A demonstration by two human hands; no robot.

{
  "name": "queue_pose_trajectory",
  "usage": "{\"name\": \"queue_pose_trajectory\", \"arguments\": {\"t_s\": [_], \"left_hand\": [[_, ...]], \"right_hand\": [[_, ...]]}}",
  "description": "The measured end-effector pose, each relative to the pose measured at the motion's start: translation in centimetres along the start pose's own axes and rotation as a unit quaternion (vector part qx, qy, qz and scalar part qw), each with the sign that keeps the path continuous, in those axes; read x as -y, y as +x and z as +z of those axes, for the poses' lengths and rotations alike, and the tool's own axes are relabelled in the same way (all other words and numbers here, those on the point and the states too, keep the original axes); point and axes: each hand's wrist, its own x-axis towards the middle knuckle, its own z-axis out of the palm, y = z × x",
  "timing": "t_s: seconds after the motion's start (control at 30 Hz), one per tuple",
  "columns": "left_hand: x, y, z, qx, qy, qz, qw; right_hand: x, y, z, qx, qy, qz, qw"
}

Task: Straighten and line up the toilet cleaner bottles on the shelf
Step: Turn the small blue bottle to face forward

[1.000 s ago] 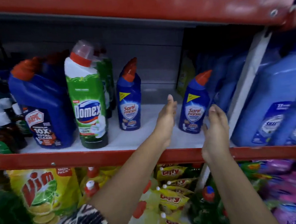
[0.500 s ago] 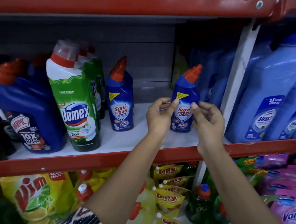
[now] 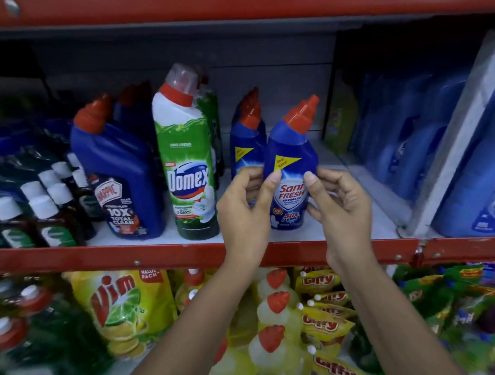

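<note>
A small blue Sani Fresh bottle (image 3: 291, 161) with a red angled cap stands near the front of the white shelf (image 3: 344, 227). My left hand (image 3: 246, 207) grips its left side and my right hand (image 3: 338, 203) grips its right side, thumbs on the label. A second Sani Fresh bottle (image 3: 246, 141) stands just behind and to the left, touching or nearly touching it. Further left stand a tall green and white Domex bottle (image 3: 186, 162) and a big blue Harpic bottle (image 3: 121, 177), both upright at the shelf front, with more bottles behind them.
Dark small bottles with white caps (image 3: 39, 208) fill the shelf's left end. Large blue detergent bottles (image 3: 476, 156) stand right of a white upright divider (image 3: 452, 151). The red shelf lip (image 3: 157, 255) runs below; yellow Vim and Giffy packs (image 3: 123, 308) lie underneath.
Both hands went from open beside the right Sani Fresh bottle to gripping it. The bottle has moved left and forward, close to the other Sani Fresh bottle.
</note>
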Motion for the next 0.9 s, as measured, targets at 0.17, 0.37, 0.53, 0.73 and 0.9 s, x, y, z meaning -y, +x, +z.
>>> {"name": "queue_pose_trajectory", "arguments": {"t_s": [0.17, 0.37, 0.53, 0.73, 0.9], "left_hand": [[0.3, 0.0, -1.9, -0.025, 0.024, 0.001, 0.999], [1.7, -0.1, -2.5, -0.032, 0.017, -0.013, 0.999], [2.6, -0.6, -2.9, 0.005, -0.01, -0.019, 1.0], [2.0, -0.6, -3.9, 0.056, -0.016, -0.034, 0.998], [1.0, -0.5, -6.2, 0.037, 0.008, 0.001, 0.999]], "right_hand": [[-1.1, -0.6, 2.0, 0.01, -0.009, 0.01, 1.0], [-2.0, -0.5, 2.7, 0.011, -0.035, 0.031, 0.999], [-2.2, -0.7, 2.7, 0.006, -0.085, 0.019, 0.996], [-2.0, -1.6, 3.3, -0.02, -0.117, 0.002, 0.993], [-0.3, -2.7, 5.5, -0.112, -0.115, -0.092, 0.983]]}}
